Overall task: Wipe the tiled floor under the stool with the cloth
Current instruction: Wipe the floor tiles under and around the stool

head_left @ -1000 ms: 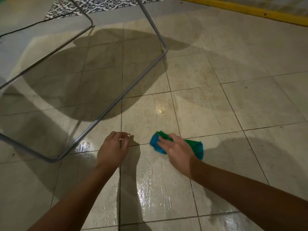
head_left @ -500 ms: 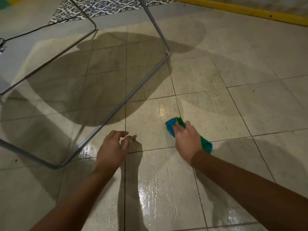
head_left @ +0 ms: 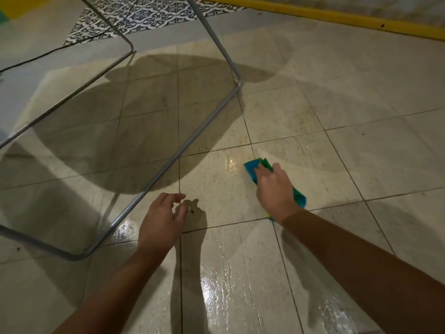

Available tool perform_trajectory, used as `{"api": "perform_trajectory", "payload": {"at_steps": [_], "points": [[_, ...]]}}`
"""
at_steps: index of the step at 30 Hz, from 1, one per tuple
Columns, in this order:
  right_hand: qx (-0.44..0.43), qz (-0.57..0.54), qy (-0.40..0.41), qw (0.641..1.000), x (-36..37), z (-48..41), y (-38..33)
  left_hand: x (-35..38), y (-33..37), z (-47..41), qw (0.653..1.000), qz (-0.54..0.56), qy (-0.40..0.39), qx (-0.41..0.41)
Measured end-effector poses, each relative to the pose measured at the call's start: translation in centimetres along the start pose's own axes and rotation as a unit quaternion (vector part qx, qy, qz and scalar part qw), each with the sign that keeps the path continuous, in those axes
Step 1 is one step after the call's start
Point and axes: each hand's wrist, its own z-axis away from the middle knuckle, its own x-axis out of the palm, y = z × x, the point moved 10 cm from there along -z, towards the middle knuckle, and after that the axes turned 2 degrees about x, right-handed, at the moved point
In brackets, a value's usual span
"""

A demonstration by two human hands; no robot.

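Cloth (head_left: 251, 168), blue and green, lies on the wet floor (head_left: 325, 112) to the right of the stool (head_left: 168, 165), outside its frame. The right hand (head_left: 274, 189) holds it down with bent fingers, and its ends stick out far and near of the hand. The left hand (head_left: 161, 220) holds nothing, fingers loosely curled, just right of the frame's near corner; whether it touches the tiles is unclear. The stool's thin metal tube slants from near left to far right, between both hands and the shaded tiles inside it. Patterned tiles (head_left: 149, 13) and a yellow strip (head_left: 337, 16) lie far off.
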Motion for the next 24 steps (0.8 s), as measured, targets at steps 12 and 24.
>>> {"api": "perform_trajectory", "payload": {"at_steps": [12,24], "points": [[-0.174,-0.009,-0.023,0.984,2.6,-0.4,-10.4,-0.3,-0.6,-1.9,1.000,0.005,0.005,-0.030],[-0.069,-0.035,0.014,0.997,0.8,0.9,-5.3,-1.8,-2.3,-4.0,0.998,-0.044,0.010,-0.039]]}}
